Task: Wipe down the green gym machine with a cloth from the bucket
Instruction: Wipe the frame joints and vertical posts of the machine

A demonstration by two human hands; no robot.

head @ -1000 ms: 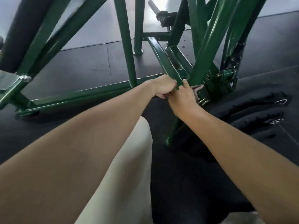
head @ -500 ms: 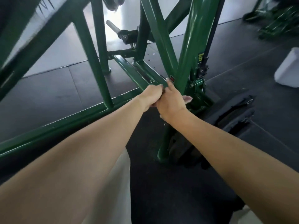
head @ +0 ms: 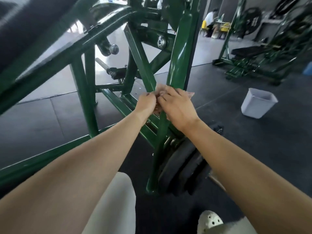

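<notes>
Cloth (head: 190,95) seemingly pinched between left grip (head: 146,103), right grip (head: 175,106), against upright (head: 180,65).

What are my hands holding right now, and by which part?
A pale cloth, bunched against the upright post. The left hand and right hand both hold it; each exact grip is hidden.

Glossy green-painted metal machine frame (head: 181,53), matt dark rubbery floor (head: 253,137), smooth pale plastic bucket (head: 257,105).
</notes>
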